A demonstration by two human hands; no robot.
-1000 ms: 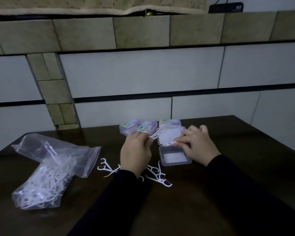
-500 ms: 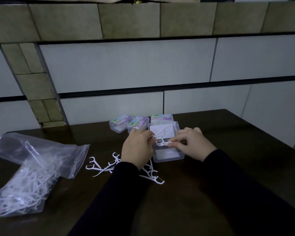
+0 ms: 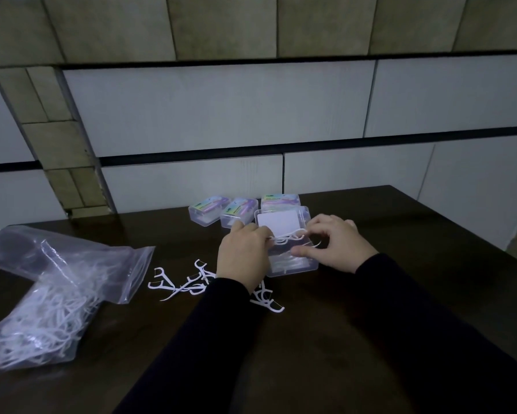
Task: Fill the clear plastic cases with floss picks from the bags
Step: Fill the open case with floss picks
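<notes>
An open clear plastic case [image 3: 293,265] lies on the dark table, its lid [image 3: 281,223] tipped back with a white label inside. Over the case's tray, my left hand [image 3: 241,254] and my right hand [image 3: 336,245] together pinch a small bunch of white floss picks [image 3: 287,238]. Several loose floss picks [image 3: 185,282] lie scattered on the table to the left of and beneath my left wrist. A clear zip bag [image 3: 51,300] stuffed with floss picks lies at the far left.
Three closed clear cases with coloured labels [image 3: 209,209] [image 3: 239,215] [image 3: 279,201] stand in a row behind the open one, near the tiled wall. The table's right edge [image 3: 460,249] slants away close to my right arm.
The camera has tilted down and the view shifted. My hands have brought the bunch of floss picks down from the lid towards the tray of the open case.
</notes>
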